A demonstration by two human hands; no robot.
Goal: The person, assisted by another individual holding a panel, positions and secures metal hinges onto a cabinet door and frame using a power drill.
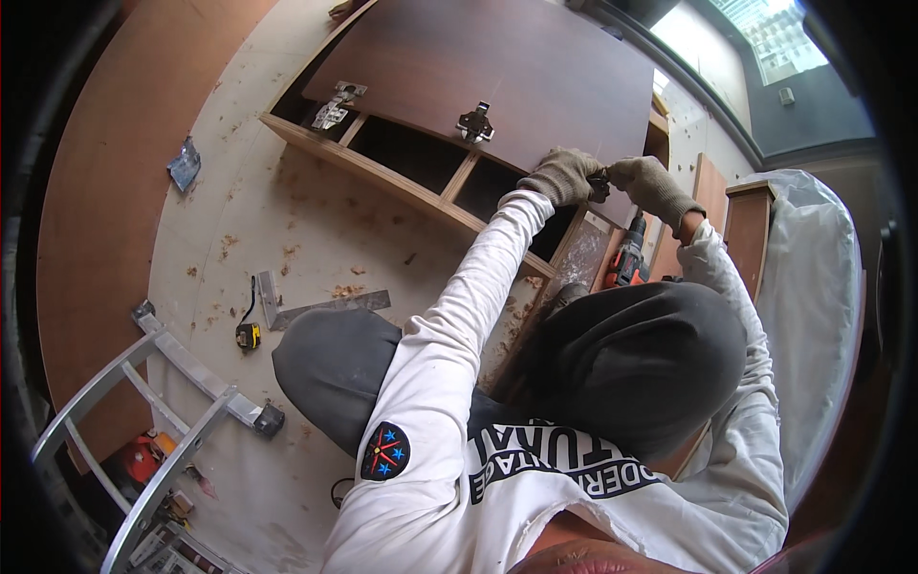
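A dark brown door panel (497,62) lies on top of a wooden cabinet carcass (382,165) with open compartments. Two metal cabinet hinges sit along the panel's near edge: a left hinge (335,105) and a middle hinge (475,122). At the panel's right corner, a third dark metal hinge (599,186) shows between my gloved hands. My left hand (557,176), in a grey-brown knit glove, closes on it from the left. From the right, my right hand (656,188), gloved alike, pinches at the same hinge. The fingers partly hide it.
A cordless drill (627,256) stands beside my right knee. Left of me lie a metal square (325,308), a tape measure (248,336) and a crumpled packet (185,165). An aluminium ladder (182,368) is at lower left. Plastic sheeting (813,287) covers something at right; wood shavings dot the floor.
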